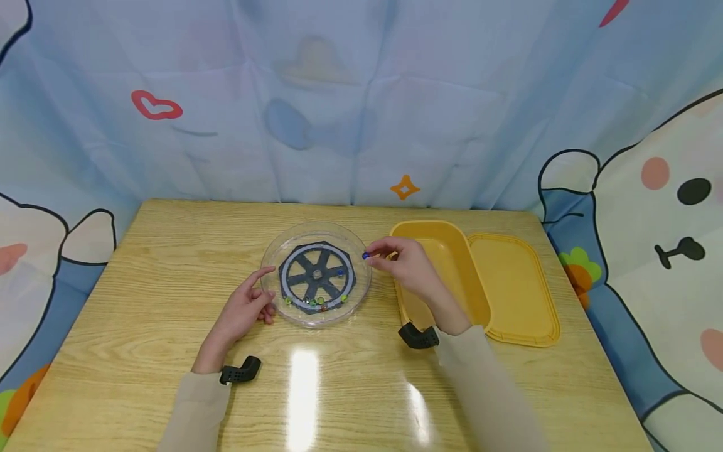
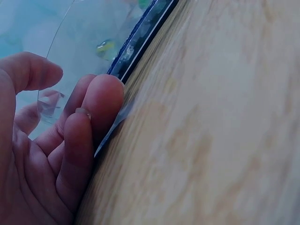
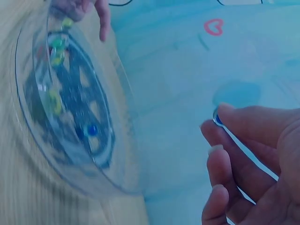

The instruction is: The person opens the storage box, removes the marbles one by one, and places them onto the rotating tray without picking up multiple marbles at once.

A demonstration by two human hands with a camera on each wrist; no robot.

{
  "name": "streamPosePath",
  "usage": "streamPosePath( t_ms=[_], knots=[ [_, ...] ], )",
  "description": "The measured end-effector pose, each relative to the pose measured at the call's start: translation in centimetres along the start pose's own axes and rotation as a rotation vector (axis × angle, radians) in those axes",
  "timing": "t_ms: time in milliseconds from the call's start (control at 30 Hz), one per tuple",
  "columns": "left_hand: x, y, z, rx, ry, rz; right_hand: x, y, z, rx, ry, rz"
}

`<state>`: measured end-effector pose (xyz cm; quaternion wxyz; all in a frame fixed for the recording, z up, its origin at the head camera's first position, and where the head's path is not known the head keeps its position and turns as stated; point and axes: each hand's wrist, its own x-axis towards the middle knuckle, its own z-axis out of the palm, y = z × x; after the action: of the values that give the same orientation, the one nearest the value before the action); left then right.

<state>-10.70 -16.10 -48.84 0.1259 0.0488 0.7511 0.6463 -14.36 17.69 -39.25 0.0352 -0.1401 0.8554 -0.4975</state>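
Note:
A clear round dish [image 1: 361, 295] stands on the table around a dark spoked wheel pattern [image 1: 305, 276]. Several marbles, green, yellow and red, cluster on its near side, and a blue marble [image 3: 92, 130] lies near the opposite part of the pattern. My right hand [image 1: 411, 267] pinches another blue marble [image 1: 366, 255] between thumb and index finger, just right of the dish's rim. At the dish's left side is my left hand [image 1: 243, 311], index finger reaching over the rim and thumb by the outer wall [image 2: 56, 37]. Its other fingers bend loosely below.
Right of the dish stands a yellow bin [image 1: 452, 276], partly covered by my right forearm. Beside it a yellow lid [image 1: 516, 292] lies flat on the wooden table [image 1: 169, 263]. A blue patterned curtain [image 1: 350, 125] hangs along the table's far edge.

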Motion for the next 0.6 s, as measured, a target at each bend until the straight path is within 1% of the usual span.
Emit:
streamPosePath(
  t_ms=[133, 333, 467, 600],
  knots=[
    [-0.1, 0.0, 0.0, 0.002, 0.002, -0.006, 0.3, -0.3, 1.5, 0.009, 0.018, 0.014],
    [-0.1, -0.2, -0.1, -0.002, -0.003, -0.023, 0.5, -0.5, 3.3, 0.018, -0.003, 0.028],
    [0.1, -0.3, -0.1, -0.018, -0.002, -0.025, 0.6, -0.4, 4.0, 0.033, -0.01, 0.034],
    [0.0, -0.2, -0.1, -0.011, -0.001, -0.028, 0.7, -0.1, 4.3, 0.023, -0.014, 0.052]
  ],
)
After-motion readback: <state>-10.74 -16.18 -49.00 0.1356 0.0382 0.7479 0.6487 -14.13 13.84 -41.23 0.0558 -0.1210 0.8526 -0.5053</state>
